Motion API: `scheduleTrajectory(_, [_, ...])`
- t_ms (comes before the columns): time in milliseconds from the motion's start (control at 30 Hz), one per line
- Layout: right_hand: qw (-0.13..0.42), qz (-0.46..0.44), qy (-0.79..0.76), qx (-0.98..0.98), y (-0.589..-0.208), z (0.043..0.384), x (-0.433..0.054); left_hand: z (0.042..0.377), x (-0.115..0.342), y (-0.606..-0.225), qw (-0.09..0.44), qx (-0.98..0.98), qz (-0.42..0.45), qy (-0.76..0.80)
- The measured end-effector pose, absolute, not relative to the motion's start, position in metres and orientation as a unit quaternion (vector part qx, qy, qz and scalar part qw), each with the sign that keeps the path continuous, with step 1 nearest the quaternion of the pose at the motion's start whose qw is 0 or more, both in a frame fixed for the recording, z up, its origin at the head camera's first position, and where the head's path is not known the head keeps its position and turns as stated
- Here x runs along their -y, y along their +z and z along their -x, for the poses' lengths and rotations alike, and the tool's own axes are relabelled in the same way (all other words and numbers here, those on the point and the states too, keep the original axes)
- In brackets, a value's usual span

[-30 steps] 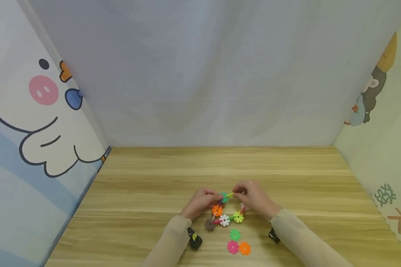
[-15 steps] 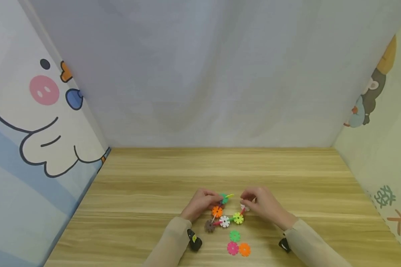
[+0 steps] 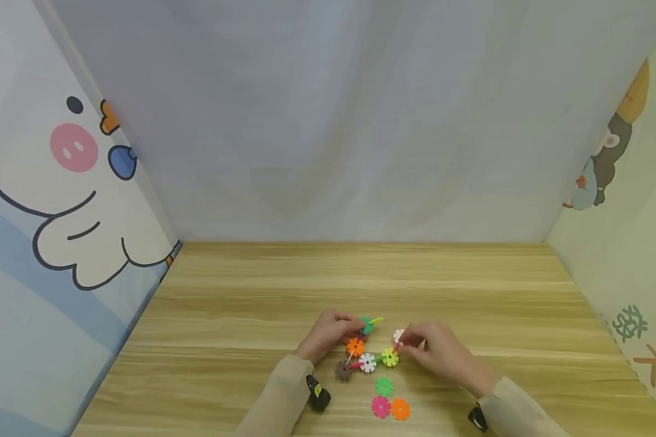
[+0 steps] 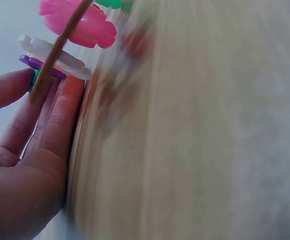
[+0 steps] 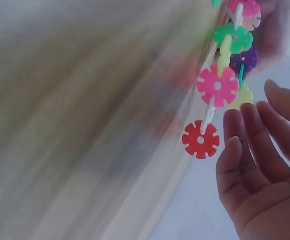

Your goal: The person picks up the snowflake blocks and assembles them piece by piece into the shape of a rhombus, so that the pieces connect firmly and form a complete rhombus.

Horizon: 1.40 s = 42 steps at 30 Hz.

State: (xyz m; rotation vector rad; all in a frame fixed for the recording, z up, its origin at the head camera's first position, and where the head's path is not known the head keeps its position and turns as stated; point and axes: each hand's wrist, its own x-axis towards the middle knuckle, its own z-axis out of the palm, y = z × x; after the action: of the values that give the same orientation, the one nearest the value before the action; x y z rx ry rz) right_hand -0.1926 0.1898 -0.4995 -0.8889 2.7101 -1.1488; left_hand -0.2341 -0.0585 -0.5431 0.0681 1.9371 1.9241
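A chain of slotted snowflake discs lies in an open loop on the table. My left hand (image 3: 333, 334) pinches the teal disc (image 3: 367, 325) near one end, beside the purple disc (image 4: 42, 66) and orange disc (image 3: 355, 346). A yellow disc (image 3: 378, 320) sticks out from the teal one. At the other end, a white disc (image 3: 398, 335) carries a red disc (image 5: 200, 140), seen edge-on from the head. My right hand (image 3: 437, 352) hovers beside this end, its fingers loosely bent with nothing between them in the right wrist view. The lime disc (image 3: 390, 357) sits just left of it.
Loose green (image 3: 384, 386), pink (image 3: 381, 407) and orange discs (image 3: 400, 409) lie flat on the wooden table (image 3: 240, 291) nearer me. A grey-brown disc (image 3: 344, 370) marks the loop's near left corner. Cloth-like walls enclose the table at the back and sides.
My right hand has let go of the yellow disc and moved right and nearer to me, to the chain's right end. My left hand has kept its pinch on the teal disc.
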Motion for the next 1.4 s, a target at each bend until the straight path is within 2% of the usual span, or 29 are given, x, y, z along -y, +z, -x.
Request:
scheduleTrajectory(467, [0.119, 0.319, -0.357, -0.87, -0.514, 0.172, -0.195, 0.235, 0.059, -0.544, 0.206, -0.695, -0.02, 0.689])
scheduleTrajectory(1067, [0.119, 0.348, -0.302, -0.879, -0.529, 0.148, -0.192, 0.234, 0.059, -0.542, 0.209, -0.696, -0.016, 0.687])
scheduleTrajectory(1400, [0.131, 0.353, -0.277, -0.884, -0.521, 0.141, -0.188, 0.233, 0.059, -0.54, 0.211, -0.696, -0.018, 0.686])
